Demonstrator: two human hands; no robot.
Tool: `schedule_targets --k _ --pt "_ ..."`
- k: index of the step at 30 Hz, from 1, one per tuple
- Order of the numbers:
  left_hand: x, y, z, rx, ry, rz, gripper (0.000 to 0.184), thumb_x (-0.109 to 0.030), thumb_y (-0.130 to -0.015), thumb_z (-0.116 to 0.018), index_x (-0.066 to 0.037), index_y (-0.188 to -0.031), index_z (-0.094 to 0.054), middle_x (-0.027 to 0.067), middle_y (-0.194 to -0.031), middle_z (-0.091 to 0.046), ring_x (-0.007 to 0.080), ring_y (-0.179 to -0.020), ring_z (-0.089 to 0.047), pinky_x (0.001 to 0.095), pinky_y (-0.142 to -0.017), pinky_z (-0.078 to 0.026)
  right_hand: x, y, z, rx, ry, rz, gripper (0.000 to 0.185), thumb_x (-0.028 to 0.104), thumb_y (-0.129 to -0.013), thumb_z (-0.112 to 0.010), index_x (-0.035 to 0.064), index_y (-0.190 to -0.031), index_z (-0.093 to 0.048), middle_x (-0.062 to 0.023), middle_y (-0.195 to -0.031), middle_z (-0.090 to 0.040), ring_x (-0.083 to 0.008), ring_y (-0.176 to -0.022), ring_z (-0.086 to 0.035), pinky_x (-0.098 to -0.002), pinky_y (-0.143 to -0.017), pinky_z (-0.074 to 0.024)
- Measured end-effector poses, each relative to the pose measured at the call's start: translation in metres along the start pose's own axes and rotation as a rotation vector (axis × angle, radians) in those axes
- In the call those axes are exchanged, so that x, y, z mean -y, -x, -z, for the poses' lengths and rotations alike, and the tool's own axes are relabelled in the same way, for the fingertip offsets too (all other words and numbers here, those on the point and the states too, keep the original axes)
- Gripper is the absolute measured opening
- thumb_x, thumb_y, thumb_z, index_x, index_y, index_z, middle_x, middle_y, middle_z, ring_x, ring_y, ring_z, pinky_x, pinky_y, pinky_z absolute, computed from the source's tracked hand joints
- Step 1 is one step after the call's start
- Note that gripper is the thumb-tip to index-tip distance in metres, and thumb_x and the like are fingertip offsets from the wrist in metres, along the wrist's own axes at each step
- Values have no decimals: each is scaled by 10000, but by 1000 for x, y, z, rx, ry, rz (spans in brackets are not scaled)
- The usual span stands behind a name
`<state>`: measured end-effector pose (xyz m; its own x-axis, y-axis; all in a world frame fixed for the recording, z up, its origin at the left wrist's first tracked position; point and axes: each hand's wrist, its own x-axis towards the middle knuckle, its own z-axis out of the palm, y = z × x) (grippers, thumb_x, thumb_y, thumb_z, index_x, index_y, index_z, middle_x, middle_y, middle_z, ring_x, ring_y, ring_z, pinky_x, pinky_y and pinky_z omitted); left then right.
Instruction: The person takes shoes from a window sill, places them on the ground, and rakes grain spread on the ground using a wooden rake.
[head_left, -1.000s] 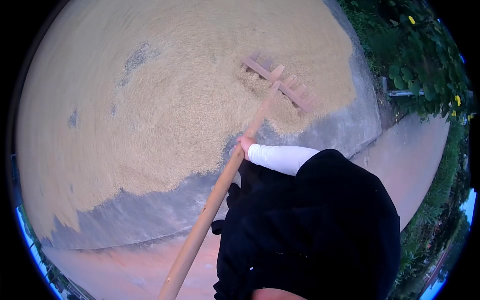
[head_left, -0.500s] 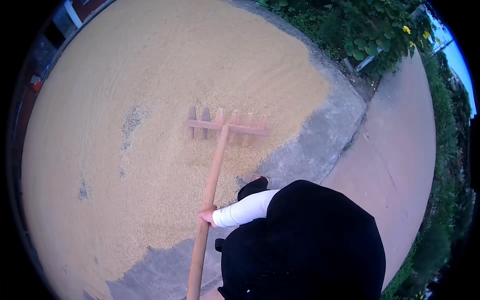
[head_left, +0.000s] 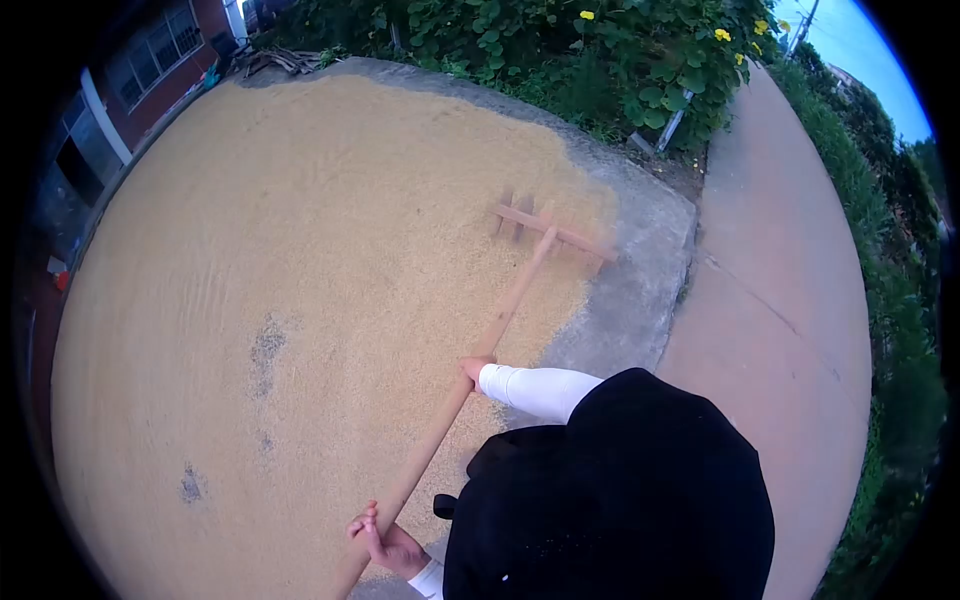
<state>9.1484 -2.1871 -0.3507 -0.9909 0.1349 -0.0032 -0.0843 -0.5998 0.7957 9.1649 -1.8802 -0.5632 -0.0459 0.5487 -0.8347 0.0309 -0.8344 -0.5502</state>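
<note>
A long wooden rake slants from the bottom of the head view up to the right. Its toothed head is over the grain near the right edge of the spread, with the teeth on the right smeared by motion. My right hand, in a white sleeve, is closed around the middle of the handle. Lower down, my left hand is wrapped around the handle closer to its end, fingertips showing on the far side. A wide, thin layer of yellow grain lies under the rake.
Bare grey concrete borders the grain, and a paved path runs along the right. Leafy plants with yellow flowers grow at the back. A brick building stands at the far left, near piled sticks.
The rake head has moved right and slightly up in view, and its handle slants more. My left hand has come into view. The camera has tilted up, showing more of the building and plants.
</note>
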Motion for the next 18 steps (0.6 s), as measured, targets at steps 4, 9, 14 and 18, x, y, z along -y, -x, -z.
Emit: schedule_targets --k 4,9,14,18 --pt "27 -37 -26 167 -12 45 180 23 -692 -497 -41 -846 -428 86 -769 -484 223 -819 -485 432 -896 -295 30 -22 -3 210 -12 -144 317 77 -722 -529 12 -989 -372 -149 -906 -482 -271 -785 -535 -440 -643 -481" --pt "-25 -59 32 -28 3 22 165 -16 -688 -509 -49 -828 -428 76 -733 -471 217 -779 -477 435 -855 -320 -5 -25 -32 256 167 -344 311 105 -738 -525 29 -998 -371 -141 -914 -489 -267 -810 -537 -431 -687 -491" --pt "-143 -52 98 -174 -71 -149 125 -88 -668 -507 -88 -771 -435 23 -621 -431 153 -628 -435 365 -740 -346 -74 -16 -64 199 326 -313 336 80 -706 -549 15 -988 -377 -144 -889 -493 -264 -726 -544 -409 -639 -492" --pt "-255 -19 145 -328 -131 -322 129 -112 -663 -531 -95 -721 -417 -5 -570 -355 111 -542 -370 299 -635 -321 -165 6 -96 223 291 -329 329 51 -684 -544 -7 -972 -396 -147 -818 -501 -258 -699 -544 -412 -610 -477"
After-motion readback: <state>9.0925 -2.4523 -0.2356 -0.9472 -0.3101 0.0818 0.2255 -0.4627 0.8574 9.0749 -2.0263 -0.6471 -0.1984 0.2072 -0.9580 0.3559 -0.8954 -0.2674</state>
